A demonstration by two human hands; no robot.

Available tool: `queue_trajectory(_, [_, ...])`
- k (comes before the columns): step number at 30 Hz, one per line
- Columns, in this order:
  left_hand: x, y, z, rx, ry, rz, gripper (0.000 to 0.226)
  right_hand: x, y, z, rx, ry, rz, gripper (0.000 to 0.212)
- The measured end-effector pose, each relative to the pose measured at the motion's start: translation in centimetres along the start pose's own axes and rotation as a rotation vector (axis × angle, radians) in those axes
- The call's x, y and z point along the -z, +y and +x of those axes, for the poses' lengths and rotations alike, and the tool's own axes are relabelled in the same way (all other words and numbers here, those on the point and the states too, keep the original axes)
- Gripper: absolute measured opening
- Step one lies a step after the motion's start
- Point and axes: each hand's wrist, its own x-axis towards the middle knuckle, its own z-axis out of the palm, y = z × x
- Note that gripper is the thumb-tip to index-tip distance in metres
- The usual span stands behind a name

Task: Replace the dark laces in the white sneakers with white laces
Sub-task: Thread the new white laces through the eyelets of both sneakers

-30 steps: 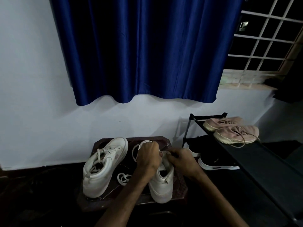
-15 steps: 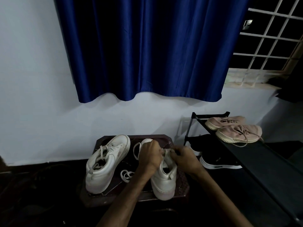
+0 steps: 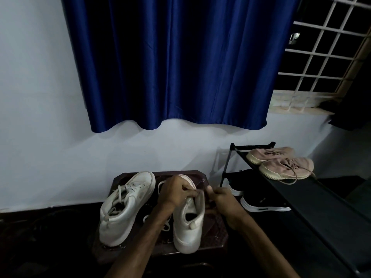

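Two white sneakers stand on a dark worktop (image 3: 213,225) by the wall, heels toward the person. The left hand (image 3: 176,192) curls over the lace area of the right-hand sneaker (image 3: 188,227), gripping its upper edge. The right hand (image 3: 222,199) sits just beside that shoe with fingers curled; whether it pinches a lace cannot be told in the dim light. A loose white lace (image 3: 166,225) lies between this shoe and the other sneaker (image 3: 124,207), which is laced. A shoe rack (image 3: 305,199) stands to the right.
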Motion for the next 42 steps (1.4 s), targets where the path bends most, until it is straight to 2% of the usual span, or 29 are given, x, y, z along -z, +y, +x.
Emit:
queue_trajectory(2, [0.4, 0.0, 0.3, -0.037, -0.062, 0.016, 0.015, -0.5, 0.9, 0.2, -0.001, 0.066, 0.009, 0.015])
queue_trajectory(5, [0.9, 0.3, 0.6, -0.067, -0.124, 0.056, 0.006, -1.1, 1.9, 0.9, 0.042, 0.190, -0.096, 0.010])
queue_trajectory(8, [1.2, 0.8, 0.8, -0.071, -0.174, 0.181, 0.010, -1.7, 2.4, 1.2, 0.109, 0.307, -0.356, 0.007])
queue_trajectory(10, [1.0, 1.0, 0.9, -0.054, -0.165, 0.292, 0.017, -2.2, 2.7, 1.0, 0.126, 0.319, -0.549, 0.008])
queue_trajectory(12, [0.7, 1.2, 0.8, -0.011, -0.140, 0.345, 0.021, -2.7, 3.2, 0.8, 0.143, 0.295, -0.597, 0.013])
queue_trajectory(16, [0.4, 2.2, -0.1, 0.047, -0.202, 0.441, 0.047, -3.2, 3.8, 0.2, 0.250, 0.316, -0.481, 0.020])
queue_trajectory(18, [0.1, 2.0, -0.8, 0.075, -0.216, 0.450, 0.055, -3.3, 3.9, 0.0, 0.284, 0.266, -0.428, 0.019])
queue_trajectory(20, [-0.1, 1.6, -1.4, 0.065, -0.200, 0.445, 0.047, -3.2, 4.1, -0.2, 0.296, 0.208, -0.399, 0.017])
queue_trajectory(23, [-0.2, 1.1, -1.9, 0.036, -0.155, 0.460, 0.034, -3.0, 4.5, -0.1, 0.313, 0.212, -0.267, 0.013])
queue_trajectory(27, [-0.2, 0.8, -2.4, -0.016, -0.119, 0.400, 0.033, -2.9, 4.4, -0.2, 0.319, 0.229, -0.218, 0.006])
queue_trajectory(31, [-0.3, 0.3, -2.7, -0.049, -0.052, 0.379, 0.030, -2.8, 4.6, 0.4, 0.416, 0.285, -0.322, 0.008])
queue_trajectory(35, [-0.5, -0.1, -2.7, -0.048, -0.059, 0.309, 0.040, -2.6, 4.1, 1.3, 0.415, 0.352, -0.465, 0.018])
queue_trajectory(38, [-0.8, -0.6, -2.7, -0.022, -0.034, 0.238, 0.027, -2.5, 4.2, 1.6, 0.426, 0.250, -0.495, 0.023])
queue_trajectory(40, [-0.9, -0.8, -2.6, -0.014, -0.013, 0.230, 0.025, -2.4, 4.6, 1.6, 0.393, 0.190, -0.400, 0.021])
queue_trajectory(42, [-1.0, -0.9, -2.4, 0.006, -0.001, 0.224, 0.026, -2.2, 5.1, 1.1, 0.308, 0.145, -0.159, 0.016])
